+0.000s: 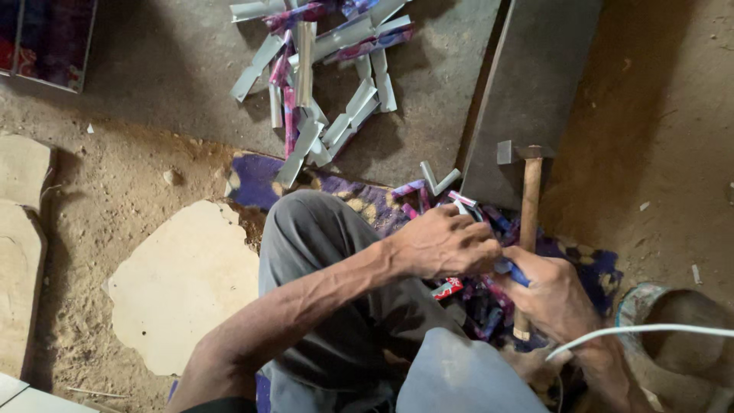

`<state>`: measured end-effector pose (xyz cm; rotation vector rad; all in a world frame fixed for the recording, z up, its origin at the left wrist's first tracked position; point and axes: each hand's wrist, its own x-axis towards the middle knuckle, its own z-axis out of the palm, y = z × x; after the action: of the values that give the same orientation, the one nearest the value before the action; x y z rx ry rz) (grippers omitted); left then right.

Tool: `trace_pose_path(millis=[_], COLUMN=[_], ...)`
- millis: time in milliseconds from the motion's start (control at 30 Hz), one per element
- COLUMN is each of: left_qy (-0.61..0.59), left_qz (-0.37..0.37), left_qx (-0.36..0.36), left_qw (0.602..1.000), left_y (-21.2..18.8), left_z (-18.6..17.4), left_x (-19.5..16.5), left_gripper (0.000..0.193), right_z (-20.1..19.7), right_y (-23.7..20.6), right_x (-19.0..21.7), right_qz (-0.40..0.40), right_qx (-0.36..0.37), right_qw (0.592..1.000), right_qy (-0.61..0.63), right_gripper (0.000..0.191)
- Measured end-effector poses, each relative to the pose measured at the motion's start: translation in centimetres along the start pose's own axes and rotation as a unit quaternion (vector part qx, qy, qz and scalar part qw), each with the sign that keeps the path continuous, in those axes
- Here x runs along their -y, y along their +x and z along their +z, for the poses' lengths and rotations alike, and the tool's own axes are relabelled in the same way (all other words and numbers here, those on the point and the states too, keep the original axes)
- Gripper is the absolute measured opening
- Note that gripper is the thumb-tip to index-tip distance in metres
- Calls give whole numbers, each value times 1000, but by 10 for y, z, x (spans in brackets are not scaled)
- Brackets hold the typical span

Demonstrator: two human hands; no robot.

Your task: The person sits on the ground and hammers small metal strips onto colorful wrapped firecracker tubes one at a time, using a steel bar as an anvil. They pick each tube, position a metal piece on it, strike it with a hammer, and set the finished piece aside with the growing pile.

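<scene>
While the person sits on the dirt floor, their left hand (pixel 443 243) is clenched around a small bent strip of printed blue-and-pink sheet metal (pixel 468 208), right over the patterned purple mat (pixel 256 180). Right hand (pixel 552 294) grips a wooden-handled hammer (pixel 529 206), its head resting near the flat grey metal plate (pixel 535 84). Further up on the floor sits a messy pile of folded silver metal strips (pixel 325 73), well apart from both hands

Left hand (pixel 443 243) curled shut, right hand (pixel 552 294) fisted close beside it.
</scene>
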<state>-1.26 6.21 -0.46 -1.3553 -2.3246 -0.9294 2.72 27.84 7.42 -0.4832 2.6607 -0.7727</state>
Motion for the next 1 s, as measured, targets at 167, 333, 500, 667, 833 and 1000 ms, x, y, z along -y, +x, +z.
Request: trace_pose_path(millis=[167, 333, 500, 667, 833, 1000], left_qy=[-1, -65, -291, -278, -551, -763], left_qz=[-63, -120, -263, -237, -377, -419], left_qx=[22, 32, 7, -100, -20, -99], left_qw=[998, 990, 920, 925, 744, 482], left_y=[-13, -7, 9, 18, 15, 20], left_z=[11, 6, -16, -31, -29, -3], left_x=[-9, -15, -63, -62, -61, -57], left_gripper=[25, 38, 55, 66, 46, 39], right_z=[56, 50, 53, 53, 32, 38], right_y=[-17, -33, -23, -13, 3, 2], right_x=[-10, -12, 18, 48, 54, 37], right_qz=[242, 172, 143, 104, 45, -41], right_qx=[-76, -12, -168, -306, -344, -324], right_qw=[910, 788, 844, 840, 903, 915], right_qy=[328, 591, 488, 436, 253, 237], right_gripper=[32, 48, 52, 49, 41, 47])
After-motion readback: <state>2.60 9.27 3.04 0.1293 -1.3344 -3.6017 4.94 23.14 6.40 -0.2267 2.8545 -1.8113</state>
